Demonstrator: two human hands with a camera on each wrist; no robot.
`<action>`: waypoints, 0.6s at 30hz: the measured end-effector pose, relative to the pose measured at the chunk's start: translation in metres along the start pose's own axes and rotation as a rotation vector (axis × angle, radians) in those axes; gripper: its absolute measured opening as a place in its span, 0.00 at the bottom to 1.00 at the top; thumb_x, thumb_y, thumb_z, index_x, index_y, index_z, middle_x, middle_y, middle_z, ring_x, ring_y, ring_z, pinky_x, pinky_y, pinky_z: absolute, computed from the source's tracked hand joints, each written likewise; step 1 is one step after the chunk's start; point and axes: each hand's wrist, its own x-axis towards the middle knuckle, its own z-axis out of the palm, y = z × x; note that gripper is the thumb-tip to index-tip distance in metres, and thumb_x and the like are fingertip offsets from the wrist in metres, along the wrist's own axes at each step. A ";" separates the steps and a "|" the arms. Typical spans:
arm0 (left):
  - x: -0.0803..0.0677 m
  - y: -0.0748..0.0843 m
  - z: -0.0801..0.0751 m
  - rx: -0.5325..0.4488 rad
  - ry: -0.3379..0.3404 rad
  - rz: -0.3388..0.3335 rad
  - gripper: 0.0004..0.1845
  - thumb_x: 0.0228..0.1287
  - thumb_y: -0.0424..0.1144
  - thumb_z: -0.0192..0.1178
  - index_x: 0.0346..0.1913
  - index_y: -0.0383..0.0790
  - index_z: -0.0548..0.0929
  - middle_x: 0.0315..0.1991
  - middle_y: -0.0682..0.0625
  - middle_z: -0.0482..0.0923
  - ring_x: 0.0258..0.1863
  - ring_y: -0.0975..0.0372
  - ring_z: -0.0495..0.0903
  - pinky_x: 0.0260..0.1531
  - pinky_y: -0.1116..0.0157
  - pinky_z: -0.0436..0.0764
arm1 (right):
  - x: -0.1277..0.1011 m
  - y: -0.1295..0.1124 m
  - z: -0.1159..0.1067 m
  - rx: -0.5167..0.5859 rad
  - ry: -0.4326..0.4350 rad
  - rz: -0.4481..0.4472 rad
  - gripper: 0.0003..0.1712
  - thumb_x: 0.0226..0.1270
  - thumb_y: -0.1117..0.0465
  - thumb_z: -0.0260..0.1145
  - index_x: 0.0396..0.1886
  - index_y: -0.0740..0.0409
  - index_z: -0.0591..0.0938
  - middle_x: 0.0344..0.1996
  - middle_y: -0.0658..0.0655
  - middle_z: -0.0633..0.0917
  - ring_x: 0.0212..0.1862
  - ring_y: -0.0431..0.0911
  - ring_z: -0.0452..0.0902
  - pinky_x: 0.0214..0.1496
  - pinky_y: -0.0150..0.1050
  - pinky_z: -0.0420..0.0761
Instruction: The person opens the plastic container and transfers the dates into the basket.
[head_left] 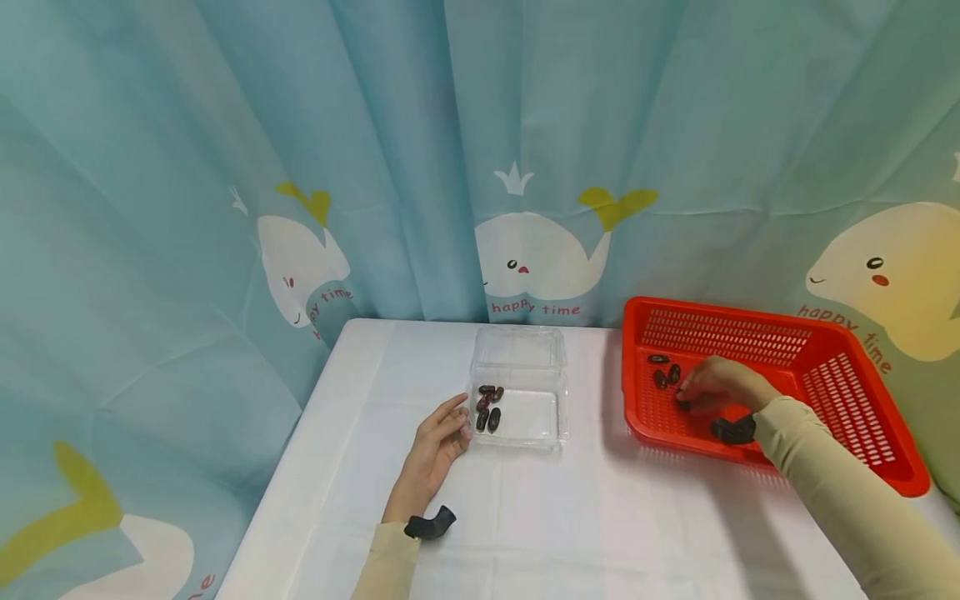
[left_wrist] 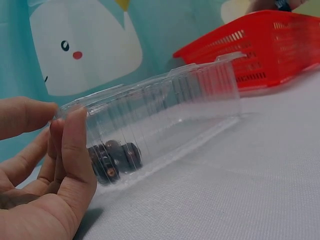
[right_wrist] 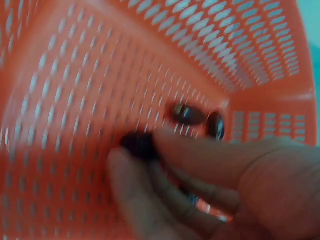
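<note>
My left hand pinches the left rim of a clear plastic clamshell box, thumb against its side wall. Several dark brown dates lie at the left end of the box; through its wall in the left wrist view, a few dates show close to my fingers. Inside a red plastic basket, my right hand holds one date between thumb and fingers. Beside it on the basket floor are more dates, one near the thumb and another by the wall.
The box's lid is folded back toward the curtain behind the table. A white cloth covers the tabletop. The basket's raised, slotted walls surround my right hand. Each wrist wears a black band.
</note>
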 end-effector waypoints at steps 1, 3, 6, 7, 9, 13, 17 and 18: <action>0.000 0.000 0.000 0.002 0.000 0.000 0.26 0.78 0.27 0.52 0.76 0.35 0.68 0.44 0.54 0.76 0.36 0.66 0.76 0.37 0.73 0.80 | 0.000 0.001 -0.001 0.006 0.002 0.014 0.06 0.72 0.72 0.64 0.33 0.67 0.84 0.27 0.48 0.83 0.32 0.40 0.84 0.43 0.40 0.91; 0.000 -0.001 0.000 0.002 0.002 0.001 0.26 0.78 0.27 0.52 0.76 0.36 0.68 0.44 0.54 0.76 0.36 0.66 0.76 0.37 0.73 0.80 | 0.001 0.003 -0.003 0.020 0.008 0.042 0.07 0.72 0.72 0.64 0.31 0.65 0.84 0.27 0.49 0.83 0.32 0.41 0.84 0.43 0.41 0.91; 0.000 -0.001 0.000 0.004 0.003 0.001 0.26 0.78 0.27 0.52 0.76 0.36 0.68 0.45 0.54 0.76 0.36 0.66 0.76 0.38 0.73 0.80 | 0.002 0.005 -0.005 0.034 0.019 0.074 0.11 0.73 0.72 0.64 0.28 0.60 0.82 0.25 0.48 0.82 0.31 0.40 0.83 0.41 0.40 0.90; 0.000 -0.001 0.000 0.006 0.007 0.002 0.26 0.78 0.27 0.52 0.76 0.36 0.69 0.44 0.54 0.76 0.36 0.66 0.76 0.38 0.73 0.80 | 0.002 0.006 -0.006 0.035 0.018 0.070 0.11 0.73 0.73 0.63 0.28 0.60 0.82 0.25 0.48 0.82 0.31 0.40 0.83 0.41 0.40 0.90; 0.000 -0.001 0.000 0.012 0.013 0.005 0.26 0.78 0.27 0.52 0.75 0.36 0.69 0.43 0.54 0.76 0.35 0.66 0.76 0.37 0.73 0.80 | 0.002 0.006 -0.006 0.040 0.018 0.071 0.12 0.73 0.73 0.63 0.27 0.59 0.82 0.25 0.47 0.82 0.30 0.39 0.82 0.39 0.38 0.89; 0.001 -0.002 0.000 0.024 0.018 0.006 0.26 0.77 0.27 0.52 0.75 0.36 0.69 0.43 0.55 0.76 0.35 0.66 0.76 0.38 0.73 0.80 | 0.000 0.006 -0.008 0.045 0.009 0.060 0.12 0.73 0.72 0.63 0.28 0.61 0.83 0.25 0.47 0.82 0.30 0.40 0.83 0.40 0.39 0.89; 0.001 -0.001 0.000 0.015 0.018 0.001 0.26 0.77 0.27 0.52 0.75 0.35 0.69 0.42 0.54 0.77 0.35 0.66 0.76 0.37 0.73 0.80 | -0.006 0.003 -0.012 0.023 -0.017 0.064 0.08 0.74 0.69 0.63 0.35 0.65 0.86 0.29 0.49 0.84 0.34 0.42 0.83 0.44 0.40 0.90; 0.001 -0.001 0.000 0.013 0.016 0.001 0.26 0.78 0.26 0.51 0.75 0.35 0.69 0.42 0.55 0.77 0.35 0.67 0.76 0.37 0.73 0.80 | -0.007 0.002 -0.014 0.021 -0.020 0.062 0.07 0.74 0.69 0.63 0.37 0.66 0.86 0.30 0.49 0.84 0.35 0.42 0.84 0.45 0.40 0.90</action>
